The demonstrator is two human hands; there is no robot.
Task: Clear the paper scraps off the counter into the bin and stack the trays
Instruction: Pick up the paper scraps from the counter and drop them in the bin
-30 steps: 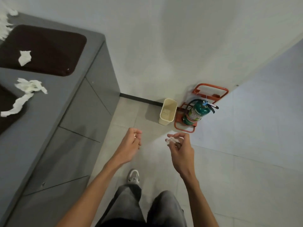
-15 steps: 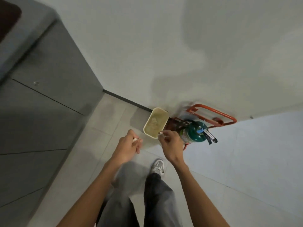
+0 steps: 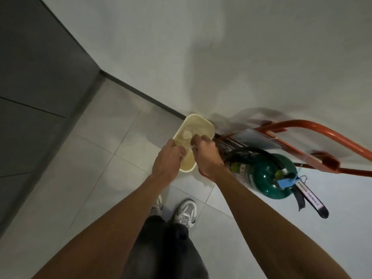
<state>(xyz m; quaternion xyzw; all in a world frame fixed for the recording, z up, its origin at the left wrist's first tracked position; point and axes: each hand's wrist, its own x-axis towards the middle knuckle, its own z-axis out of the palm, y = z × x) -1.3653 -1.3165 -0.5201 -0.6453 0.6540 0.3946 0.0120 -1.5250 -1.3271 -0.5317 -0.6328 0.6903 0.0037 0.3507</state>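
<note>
Pale floor tiles (image 3: pixel 112 141) run beneath two sneakers (image 3: pixel 186 213) and dark trousers. Above them both hands sit over the cream bin (image 3: pixel 201 125) — the left hand (image 3: pixel 168 158) curled closed with its knuckles over the near rim, the right hand (image 3: pixel 207 153) pinched shut on a small paper scrap (image 3: pixel 193 146); what the left holds cannot be told. Pale paper lies inside the bin. Just right stands a green fire extinguisher (image 3: pixel 265 178) in an orange stand (image 3: pixel 322 135), against the wall (image 3: pixel 201 47). Grey cabinet fronts (image 3: pixel 40 77) fill the left.
</note>
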